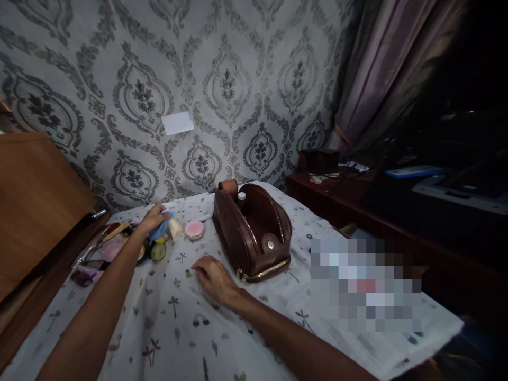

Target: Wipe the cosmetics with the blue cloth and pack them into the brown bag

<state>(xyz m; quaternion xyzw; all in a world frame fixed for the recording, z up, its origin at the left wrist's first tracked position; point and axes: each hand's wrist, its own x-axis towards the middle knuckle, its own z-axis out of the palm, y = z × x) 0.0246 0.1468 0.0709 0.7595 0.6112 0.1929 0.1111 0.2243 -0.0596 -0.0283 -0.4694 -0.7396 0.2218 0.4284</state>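
A brown leather toiletry bag (251, 233) stands open on the patterned white cloth (186, 323), and a small white-capped bottle (241, 198) shows inside it. My left hand (154, 218) reaches far left and is closed on a blue object (162, 226) among a scatter of small cosmetics. My right hand (214, 278) rests palm down on the cloth just in front of the bag's left end, fingers curled loosely, holding nothing I can see.
A pink round compact (194, 229), a cream item (175, 228), a green round item (158, 252), brushes and other small items (103, 248) lie at the left. A wooden headboard (35, 201) is left, a dark desk (357, 206) right, wallpaper behind.
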